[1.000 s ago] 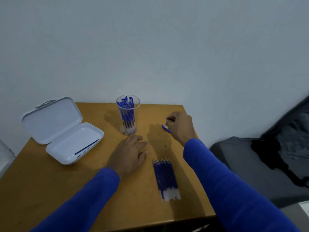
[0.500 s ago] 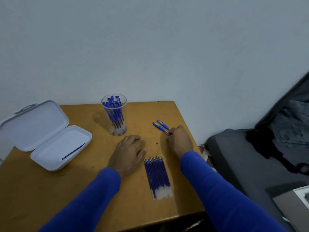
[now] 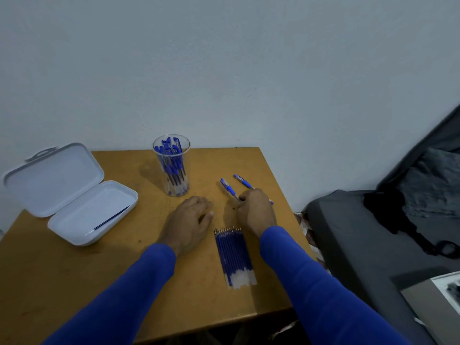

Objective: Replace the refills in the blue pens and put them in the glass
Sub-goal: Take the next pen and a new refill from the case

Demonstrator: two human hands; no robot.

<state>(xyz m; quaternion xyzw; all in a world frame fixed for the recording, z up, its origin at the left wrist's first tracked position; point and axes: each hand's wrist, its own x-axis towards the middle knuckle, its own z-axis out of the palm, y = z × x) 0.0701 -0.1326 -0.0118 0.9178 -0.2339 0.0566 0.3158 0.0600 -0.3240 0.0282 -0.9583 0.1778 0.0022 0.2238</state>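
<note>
Lying diagonally under gripping right hand [image 3: 255, 211], two pens [image 3: 229, 188] pointing far-left; left hand [image 3: 190, 220] flat.

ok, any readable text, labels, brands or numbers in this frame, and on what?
None readable.
Pens in the glass: any print too small to read.
Two pens on the table: too blurred.
White case: no marking visible.
Printed sheet at lower right: blurred.
</note>
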